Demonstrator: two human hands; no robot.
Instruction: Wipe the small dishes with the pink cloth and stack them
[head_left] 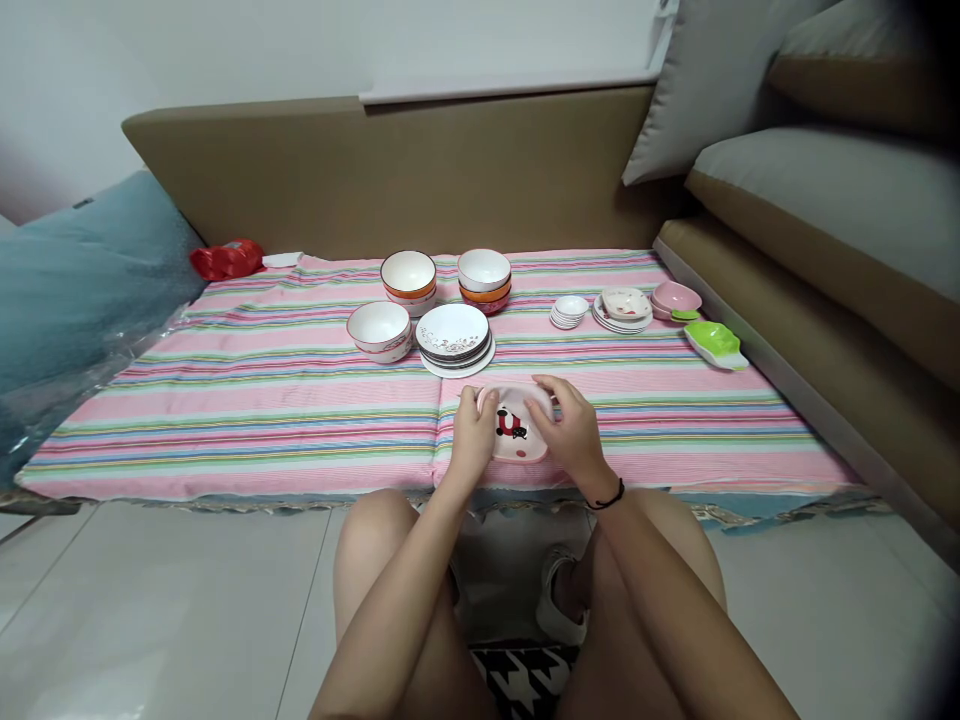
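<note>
A small pink dish [514,432] with a red and black picture on it lies near the front edge of the striped pink cloth [262,410]. My left hand [471,440] grips its left rim with curled fingers. My right hand [570,425] grips its right rim, fingers wrapped over the top edge; a black band circles that wrist. Just beyond the dish stands a stack of patterned plates [454,338].
Further back sit a white bowl [379,330], two stacks of bowls [409,280] [484,278], small white saucers [569,311], small plates [625,308], a pink bowl [676,298] and a green dish [715,343]. A red bag [225,259] lies far left. Sofa cushions rise on the right.
</note>
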